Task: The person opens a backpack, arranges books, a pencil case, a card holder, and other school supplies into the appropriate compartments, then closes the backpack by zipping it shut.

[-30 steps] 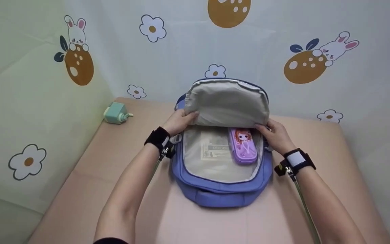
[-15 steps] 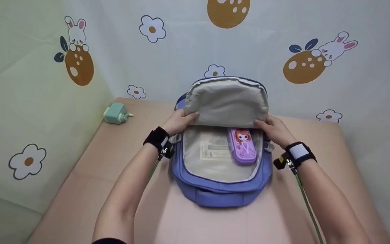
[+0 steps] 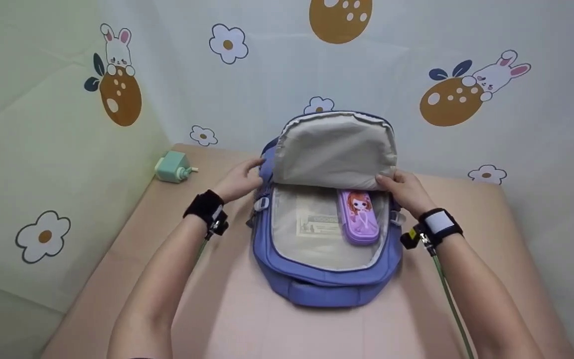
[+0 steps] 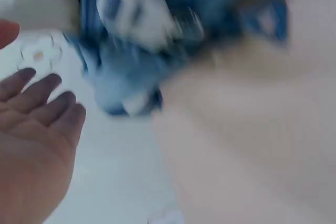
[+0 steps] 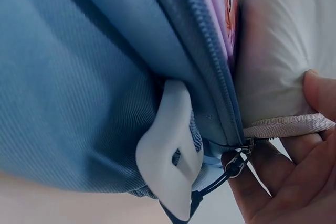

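A blue backpack (image 3: 324, 291) lies on the table with its front flap (image 3: 334, 149) folded back, grey lining showing. Inside rests a purple pencil case (image 3: 360, 219) with a red-haired doll picture. My right hand (image 3: 406, 189) pinches the flap's right edge, thumb on the lining; the right wrist view has its fingers (image 5: 299, 171) under the seam, close to the zipper pull (image 5: 236, 166). Off the flap, my left hand (image 3: 239, 179) is beside the bag's left side. In the left wrist view that hand's fingers (image 4: 47, 95) are extended with nothing between them.
A green pump bottle (image 3: 173, 167) lies on its side at the table's (image 3: 132, 269) back left. A curtain with rabbits and flowers (image 3: 287, 65) hangs behind the table and along its left side. White strap buckles (image 3: 262, 204) stick out at the bag's sides.
My left hand has let go of the flap's left edge and moved left to the bag's side. My right hand keeps its grip on the flap, which stays raised.
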{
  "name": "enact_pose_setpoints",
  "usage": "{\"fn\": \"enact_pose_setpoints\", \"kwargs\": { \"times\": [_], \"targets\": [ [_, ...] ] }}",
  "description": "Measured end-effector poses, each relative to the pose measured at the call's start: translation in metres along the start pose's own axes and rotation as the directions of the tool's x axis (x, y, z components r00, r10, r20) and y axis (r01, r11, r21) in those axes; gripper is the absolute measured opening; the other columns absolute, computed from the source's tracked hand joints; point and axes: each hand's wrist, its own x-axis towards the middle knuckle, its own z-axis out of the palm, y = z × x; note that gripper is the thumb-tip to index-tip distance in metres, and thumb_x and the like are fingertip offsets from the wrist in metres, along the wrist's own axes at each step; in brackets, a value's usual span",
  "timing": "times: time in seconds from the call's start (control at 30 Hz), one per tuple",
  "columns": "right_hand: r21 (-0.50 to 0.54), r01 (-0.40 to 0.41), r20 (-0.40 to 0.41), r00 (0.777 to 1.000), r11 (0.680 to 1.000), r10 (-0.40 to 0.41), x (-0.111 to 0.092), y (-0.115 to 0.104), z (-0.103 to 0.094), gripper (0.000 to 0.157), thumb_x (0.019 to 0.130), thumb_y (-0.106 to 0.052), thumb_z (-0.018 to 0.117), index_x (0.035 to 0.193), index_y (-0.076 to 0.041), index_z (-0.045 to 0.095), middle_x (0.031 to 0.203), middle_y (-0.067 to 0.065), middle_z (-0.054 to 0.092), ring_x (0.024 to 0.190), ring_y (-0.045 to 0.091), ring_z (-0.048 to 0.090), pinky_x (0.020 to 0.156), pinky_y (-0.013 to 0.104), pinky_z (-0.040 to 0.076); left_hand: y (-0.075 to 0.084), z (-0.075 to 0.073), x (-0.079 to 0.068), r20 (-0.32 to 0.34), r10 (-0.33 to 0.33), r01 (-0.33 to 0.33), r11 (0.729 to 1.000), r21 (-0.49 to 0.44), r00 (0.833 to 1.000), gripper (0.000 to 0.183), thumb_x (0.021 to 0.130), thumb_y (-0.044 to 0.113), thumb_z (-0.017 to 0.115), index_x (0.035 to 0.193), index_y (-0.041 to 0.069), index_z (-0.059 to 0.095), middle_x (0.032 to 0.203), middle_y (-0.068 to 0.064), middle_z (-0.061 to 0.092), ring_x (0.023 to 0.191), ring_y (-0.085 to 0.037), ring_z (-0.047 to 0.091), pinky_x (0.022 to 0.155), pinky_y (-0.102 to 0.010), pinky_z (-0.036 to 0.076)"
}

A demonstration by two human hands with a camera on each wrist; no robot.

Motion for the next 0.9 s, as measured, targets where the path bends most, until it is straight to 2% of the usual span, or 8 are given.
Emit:
{"fn": "enact_pose_setpoints", "kwargs": {
  "times": [0.1,0.2,0.33,0.43,0.5,0.7,0.8,0.9],
  "targets": [
    [0.002,0.008,0.003,1.000,1.000,-0.008,0.003,0.005,0.000,0.041,0.104,-0.041,0.059,0.106,0.000,0.058,0.087,0.009,0.058,0.072,0.015,0.058,0.057,0.026,0.046,-0.017,-0.026,-0.006,-0.073,-0.086,0.092,0.992,0.082,0.994,0.065,0.099,0.020,0.053,0.159,0.004,0.033,0.162,-0.017,0.033,0.147,-0.033,0.033,0.119,-0.049,0.028],
    [0.007,0.005,-0.002,1.000,1.000,-0.005,0.003,0.005,0.000,0.040,0.103,-0.043,0.060,0.103,-0.003,0.057,0.082,0.007,0.056,0.065,0.012,0.056,0.053,0.024,0.043,-0.037,-0.051,-0.010,-0.155,-0.157,0.186,0.963,0.196,0.975,0.065,0.099,0.016,0.050,0.158,-0.001,0.030,0.162,-0.023,0.031,0.147,-0.038,0.032,0.119,-0.052,0.027],
    [0.003,0.000,-0.008,1.000,1.000,0.000,0.001,0.003,0.001,0.039,0.102,-0.043,0.061,0.100,-0.004,0.057,0.077,0.005,0.052,0.061,0.011,0.052,0.050,0.023,0.040,-0.064,-0.078,-0.013,-0.264,-0.163,0.262,0.876,0.405,0.951,0.064,0.096,0.010,0.050,0.153,-0.011,0.031,0.157,-0.033,0.031,0.147,-0.048,0.024,0.120,-0.056,0.020],
    [0.005,-0.003,-0.008,1.000,1.000,0.003,0.001,0.004,0.003,0.040,0.103,-0.042,0.061,0.100,-0.003,0.058,0.077,0.004,0.052,0.062,0.011,0.053,0.052,0.024,0.041,-0.082,-0.090,-0.020,-0.332,-0.160,0.317,0.807,0.498,0.929,0.064,0.097,0.012,0.052,0.151,-0.014,0.032,0.156,-0.039,0.026,0.146,-0.055,0.020,0.120,-0.061,0.016],
    [0.013,-0.012,-0.005,1.000,1.000,0.012,0.000,0.006,0.003,0.040,0.103,-0.043,0.061,0.102,-0.003,0.058,0.078,0.005,0.054,0.063,0.012,0.053,0.053,0.024,0.042,-0.093,-0.094,-0.023,-0.372,-0.192,0.368,0.789,0.492,0.908,0.066,0.099,0.015,0.053,0.153,-0.014,0.028,0.157,-0.040,0.020,0.146,-0.057,0.017,0.119,-0.064,0.015],
    [0.003,-0.030,0.006,1.000,1.000,0.030,0.000,0.010,0.006,0.042,0.102,-0.044,0.061,0.102,-0.001,0.060,0.080,0.006,0.055,0.070,0.017,0.058,0.058,0.026,0.047,-0.121,-0.101,-0.029,-0.417,-0.371,0.510,0.807,0.296,0.829,0.077,0.105,0.026,0.048,0.158,-0.009,0.006,0.159,-0.043,0.000,0.147,-0.059,0.007,0.118,-0.067,0.013],
    [0.004,-0.024,0.007,1.000,1.000,0.024,0.002,0.008,0.005,0.042,0.102,-0.043,0.061,0.105,-0.002,0.062,0.084,0.008,0.056,0.074,0.019,0.058,0.062,0.028,0.049,-0.120,-0.104,-0.030,-0.421,-0.404,0.527,0.817,0.235,0.812,0.072,0.106,0.024,0.044,0.157,-0.011,0.007,0.156,-0.044,0.011,0.144,-0.058,0.017,0.117,-0.065,0.020],
    [-0.001,-0.018,-0.001,1.000,1.000,0.018,0.003,0.006,0.002,0.041,0.103,-0.043,0.061,0.108,-0.002,0.063,0.087,0.010,0.056,0.076,0.019,0.057,0.063,0.029,0.048,-0.114,-0.106,-0.027,-0.430,-0.409,0.527,0.826,0.200,0.805,0.064,0.107,0.020,0.042,0.155,-0.014,0.016,0.149,-0.041,0.027,0.138,-0.057,0.029,0.114,-0.064,0.027]
  ]
}}
